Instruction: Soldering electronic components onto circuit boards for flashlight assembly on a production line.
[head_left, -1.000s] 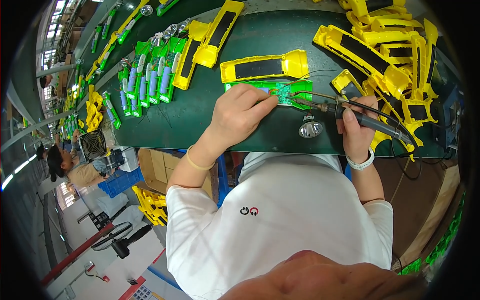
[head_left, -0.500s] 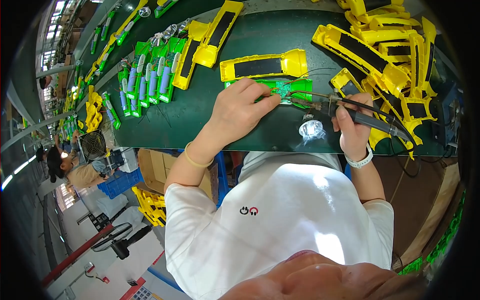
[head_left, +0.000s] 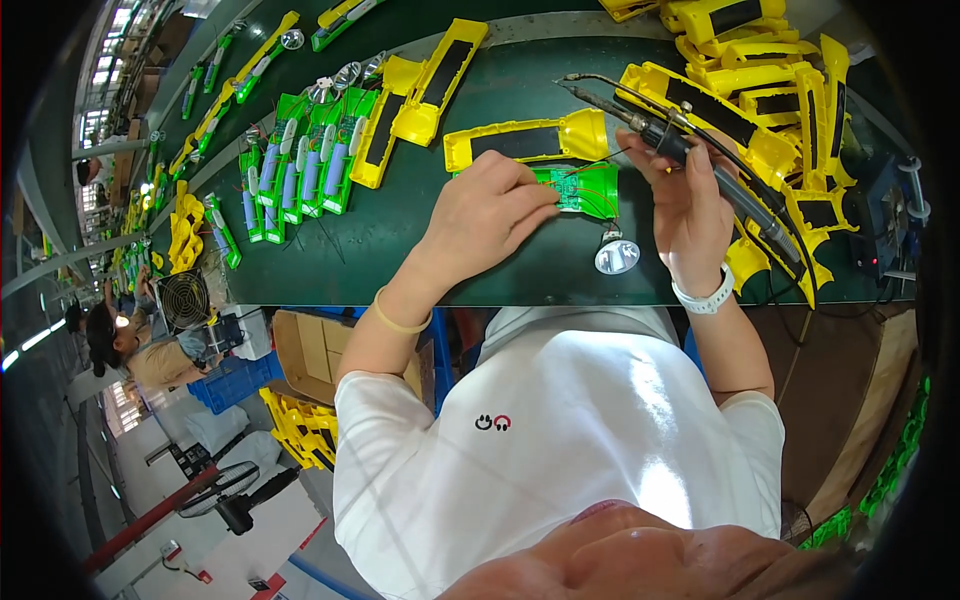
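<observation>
My left hand has its fingers curled over the left end of a green plastic housing and holds it on the table. A small circuit board with thin wires sits in that housing. Wires run from it to a round silver reflector lamp at its near right. My right hand grips a black soldering iron with a thin feed tube along it. The iron's tip points up and left, away from the board, above a yellow shell lying just beyond the housing.
Many yellow shells are heaped at the right, beside a dark blue box. Green assemblies with purple batteries stand in a row at the left, next to two yellow shells. A fan and a person are farther left.
The soldering iron has lifted off the circuit board, up and to the right, its tip now aimed far left. My left hand stays on the housing.
</observation>
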